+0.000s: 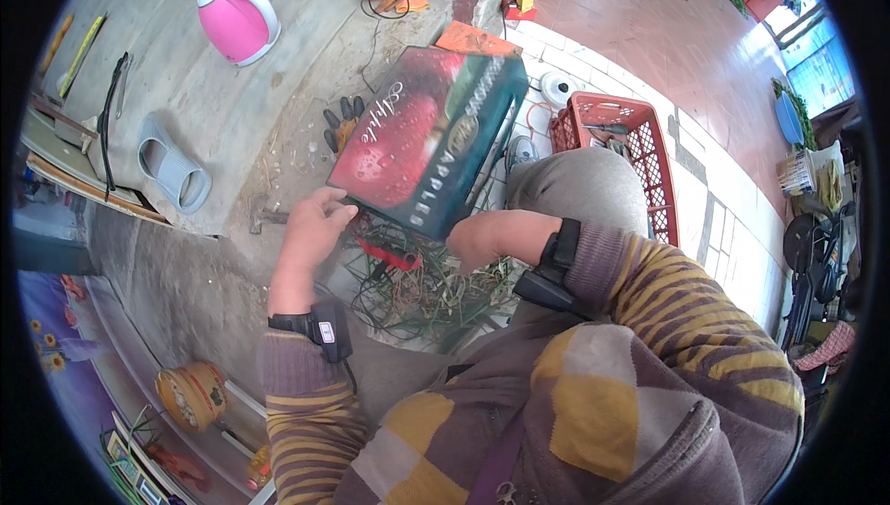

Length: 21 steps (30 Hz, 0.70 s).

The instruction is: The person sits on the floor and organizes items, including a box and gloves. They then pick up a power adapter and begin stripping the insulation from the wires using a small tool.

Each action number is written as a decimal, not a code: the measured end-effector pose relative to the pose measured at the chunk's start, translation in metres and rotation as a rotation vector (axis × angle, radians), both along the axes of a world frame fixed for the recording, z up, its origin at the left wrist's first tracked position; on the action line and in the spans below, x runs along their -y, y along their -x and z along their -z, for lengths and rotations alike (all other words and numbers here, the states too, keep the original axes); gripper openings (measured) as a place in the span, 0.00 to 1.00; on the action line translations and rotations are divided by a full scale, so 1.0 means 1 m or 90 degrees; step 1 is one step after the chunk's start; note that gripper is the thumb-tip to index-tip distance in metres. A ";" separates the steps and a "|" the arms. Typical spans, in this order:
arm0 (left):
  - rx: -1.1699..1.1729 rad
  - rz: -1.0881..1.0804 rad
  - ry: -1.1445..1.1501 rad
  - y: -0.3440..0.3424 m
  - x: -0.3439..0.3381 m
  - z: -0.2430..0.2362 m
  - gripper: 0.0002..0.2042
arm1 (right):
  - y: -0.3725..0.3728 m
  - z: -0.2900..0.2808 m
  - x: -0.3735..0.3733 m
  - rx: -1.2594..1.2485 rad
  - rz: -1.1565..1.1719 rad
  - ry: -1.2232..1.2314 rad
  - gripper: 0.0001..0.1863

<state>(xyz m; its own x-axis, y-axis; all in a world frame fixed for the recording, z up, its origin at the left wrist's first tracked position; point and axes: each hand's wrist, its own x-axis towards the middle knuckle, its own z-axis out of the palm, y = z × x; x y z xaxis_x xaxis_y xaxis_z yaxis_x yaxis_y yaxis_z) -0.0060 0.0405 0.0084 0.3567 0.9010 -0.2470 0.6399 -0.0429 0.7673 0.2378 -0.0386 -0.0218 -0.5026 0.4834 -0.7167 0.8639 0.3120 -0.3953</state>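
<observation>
White lettering (385, 108) across red-green box (425, 139)

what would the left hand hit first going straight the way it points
The left hand would probably meet the near-left corner of the red-and-green box; its fingers look close, though depth and contact are unclear.

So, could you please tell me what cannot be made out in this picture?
All in the head view:
Inside of the red-and-green box: hidden by its own walls.
Fingers of the right grip: mostly turned out of sight beneath the hand.
Red item: partly covered by green stalks, so its kind is unclear.
Bright blue panel: cut off by the fisheye rim.
</observation>
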 end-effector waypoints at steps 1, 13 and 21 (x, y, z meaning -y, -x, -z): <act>0.005 -0.026 0.001 0.001 -0.001 0.001 0.17 | 0.000 0.006 0.000 -0.002 0.003 -0.008 0.21; 0.097 -0.148 -0.030 0.010 -0.013 0.000 0.16 | -0.034 0.079 -0.026 -0.076 0.915 0.170 0.31; 0.075 -0.207 -0.028 0.013 -0.009 -0.008 0.15 | -0.023 0.140 -0.030 -0.566 1.248 0.281 0.19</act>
